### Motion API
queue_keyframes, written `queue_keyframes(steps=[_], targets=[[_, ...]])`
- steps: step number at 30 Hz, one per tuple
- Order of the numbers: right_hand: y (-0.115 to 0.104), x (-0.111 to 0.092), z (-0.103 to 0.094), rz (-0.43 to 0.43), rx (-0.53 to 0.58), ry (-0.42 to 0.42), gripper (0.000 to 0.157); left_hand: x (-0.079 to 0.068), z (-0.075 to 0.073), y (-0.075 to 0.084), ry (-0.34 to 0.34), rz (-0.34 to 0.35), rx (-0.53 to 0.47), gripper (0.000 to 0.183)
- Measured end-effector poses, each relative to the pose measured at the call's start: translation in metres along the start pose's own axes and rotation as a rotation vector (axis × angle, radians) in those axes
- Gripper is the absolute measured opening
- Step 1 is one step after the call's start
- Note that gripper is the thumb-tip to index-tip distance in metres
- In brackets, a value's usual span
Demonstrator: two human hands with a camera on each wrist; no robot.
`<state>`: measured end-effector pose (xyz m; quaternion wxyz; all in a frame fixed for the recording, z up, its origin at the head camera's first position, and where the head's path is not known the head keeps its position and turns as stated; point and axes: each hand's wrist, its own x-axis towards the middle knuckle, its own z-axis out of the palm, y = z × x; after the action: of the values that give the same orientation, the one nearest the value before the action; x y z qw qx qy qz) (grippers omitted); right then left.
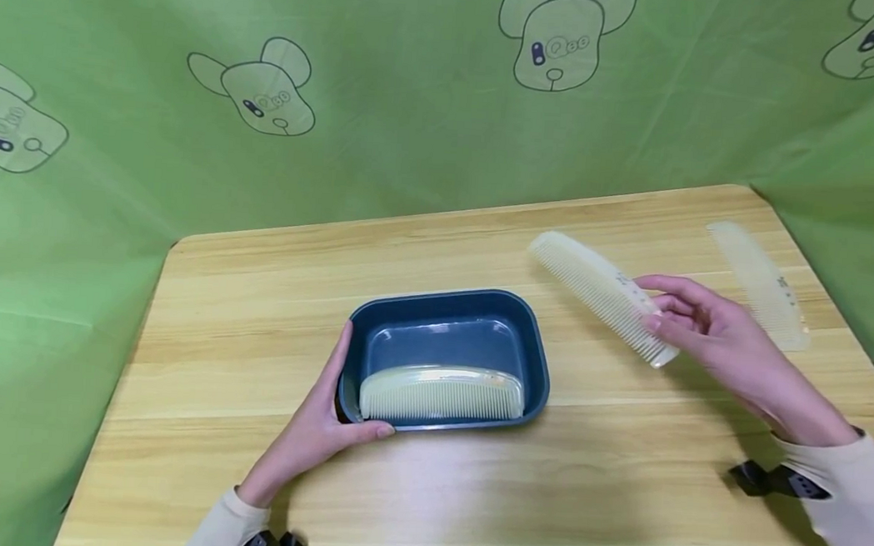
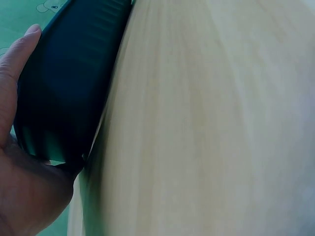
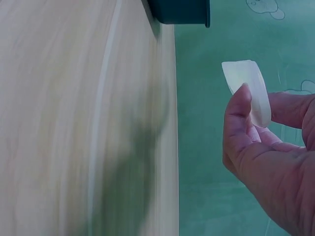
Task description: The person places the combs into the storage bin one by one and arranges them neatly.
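A pale, translucent comb (image 1: 594,287) is pinched at its near right end by my right hand (image 1: 711,331), raised over the table with its teeth toward the lower left. In the right wrist view the comb (image 3: 251,88) shows end-on between thumb and fingers. My left hand (image 1: 323,412) holds the left end of a dark blue rectangular plastic box (image 1: 541,346), thumb along the front wall and fingers at the left side. Inside the box, along its front wall, lies a second comb (image 1: 440,394), teeth toward me. The left wrist view shows the box (image 2: 64,78) against the palm.
A third pale comb (image 1: 762,289) lies on the wooden table (image 1: 254,320) at the far right, beyond my right hand. Green cloth (image 1: 415,138) with printed animal heads hangs behind the table and at both sides.
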<state>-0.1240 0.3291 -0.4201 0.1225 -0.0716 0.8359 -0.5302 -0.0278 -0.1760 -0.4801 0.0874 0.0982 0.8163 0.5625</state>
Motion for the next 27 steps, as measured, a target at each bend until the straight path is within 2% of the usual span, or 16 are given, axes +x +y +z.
queue_keyframes(steps=[4, 13, 22, 27], targets=[[-0.002, 0.002, 0.006, -0.030, 0.030, -0.032, 0.046, 0.000, 0.000, 0.000, 0.002, -0.002, 0.000, 0.140], [-0.013, 0.007, 0.021, -0.027, 0.061, -0.078, 0.042, -0.001, 0.001, 0.000, 0.007, -0.007, -0.008, 0.139], [-0.025, 0.010, 0.035, -0.125, 0.020, -0.116, 0.042, 0.000, 0.000, 0.000, 0.005, -0.003, -0.019, 0.139], [-0.031, 0.010, 0.046, -0.189, 0.019, -0.168, 0.041, 0.000, -0.001, 0.000, 0.000, -0.004, -0.026, 0.139]])
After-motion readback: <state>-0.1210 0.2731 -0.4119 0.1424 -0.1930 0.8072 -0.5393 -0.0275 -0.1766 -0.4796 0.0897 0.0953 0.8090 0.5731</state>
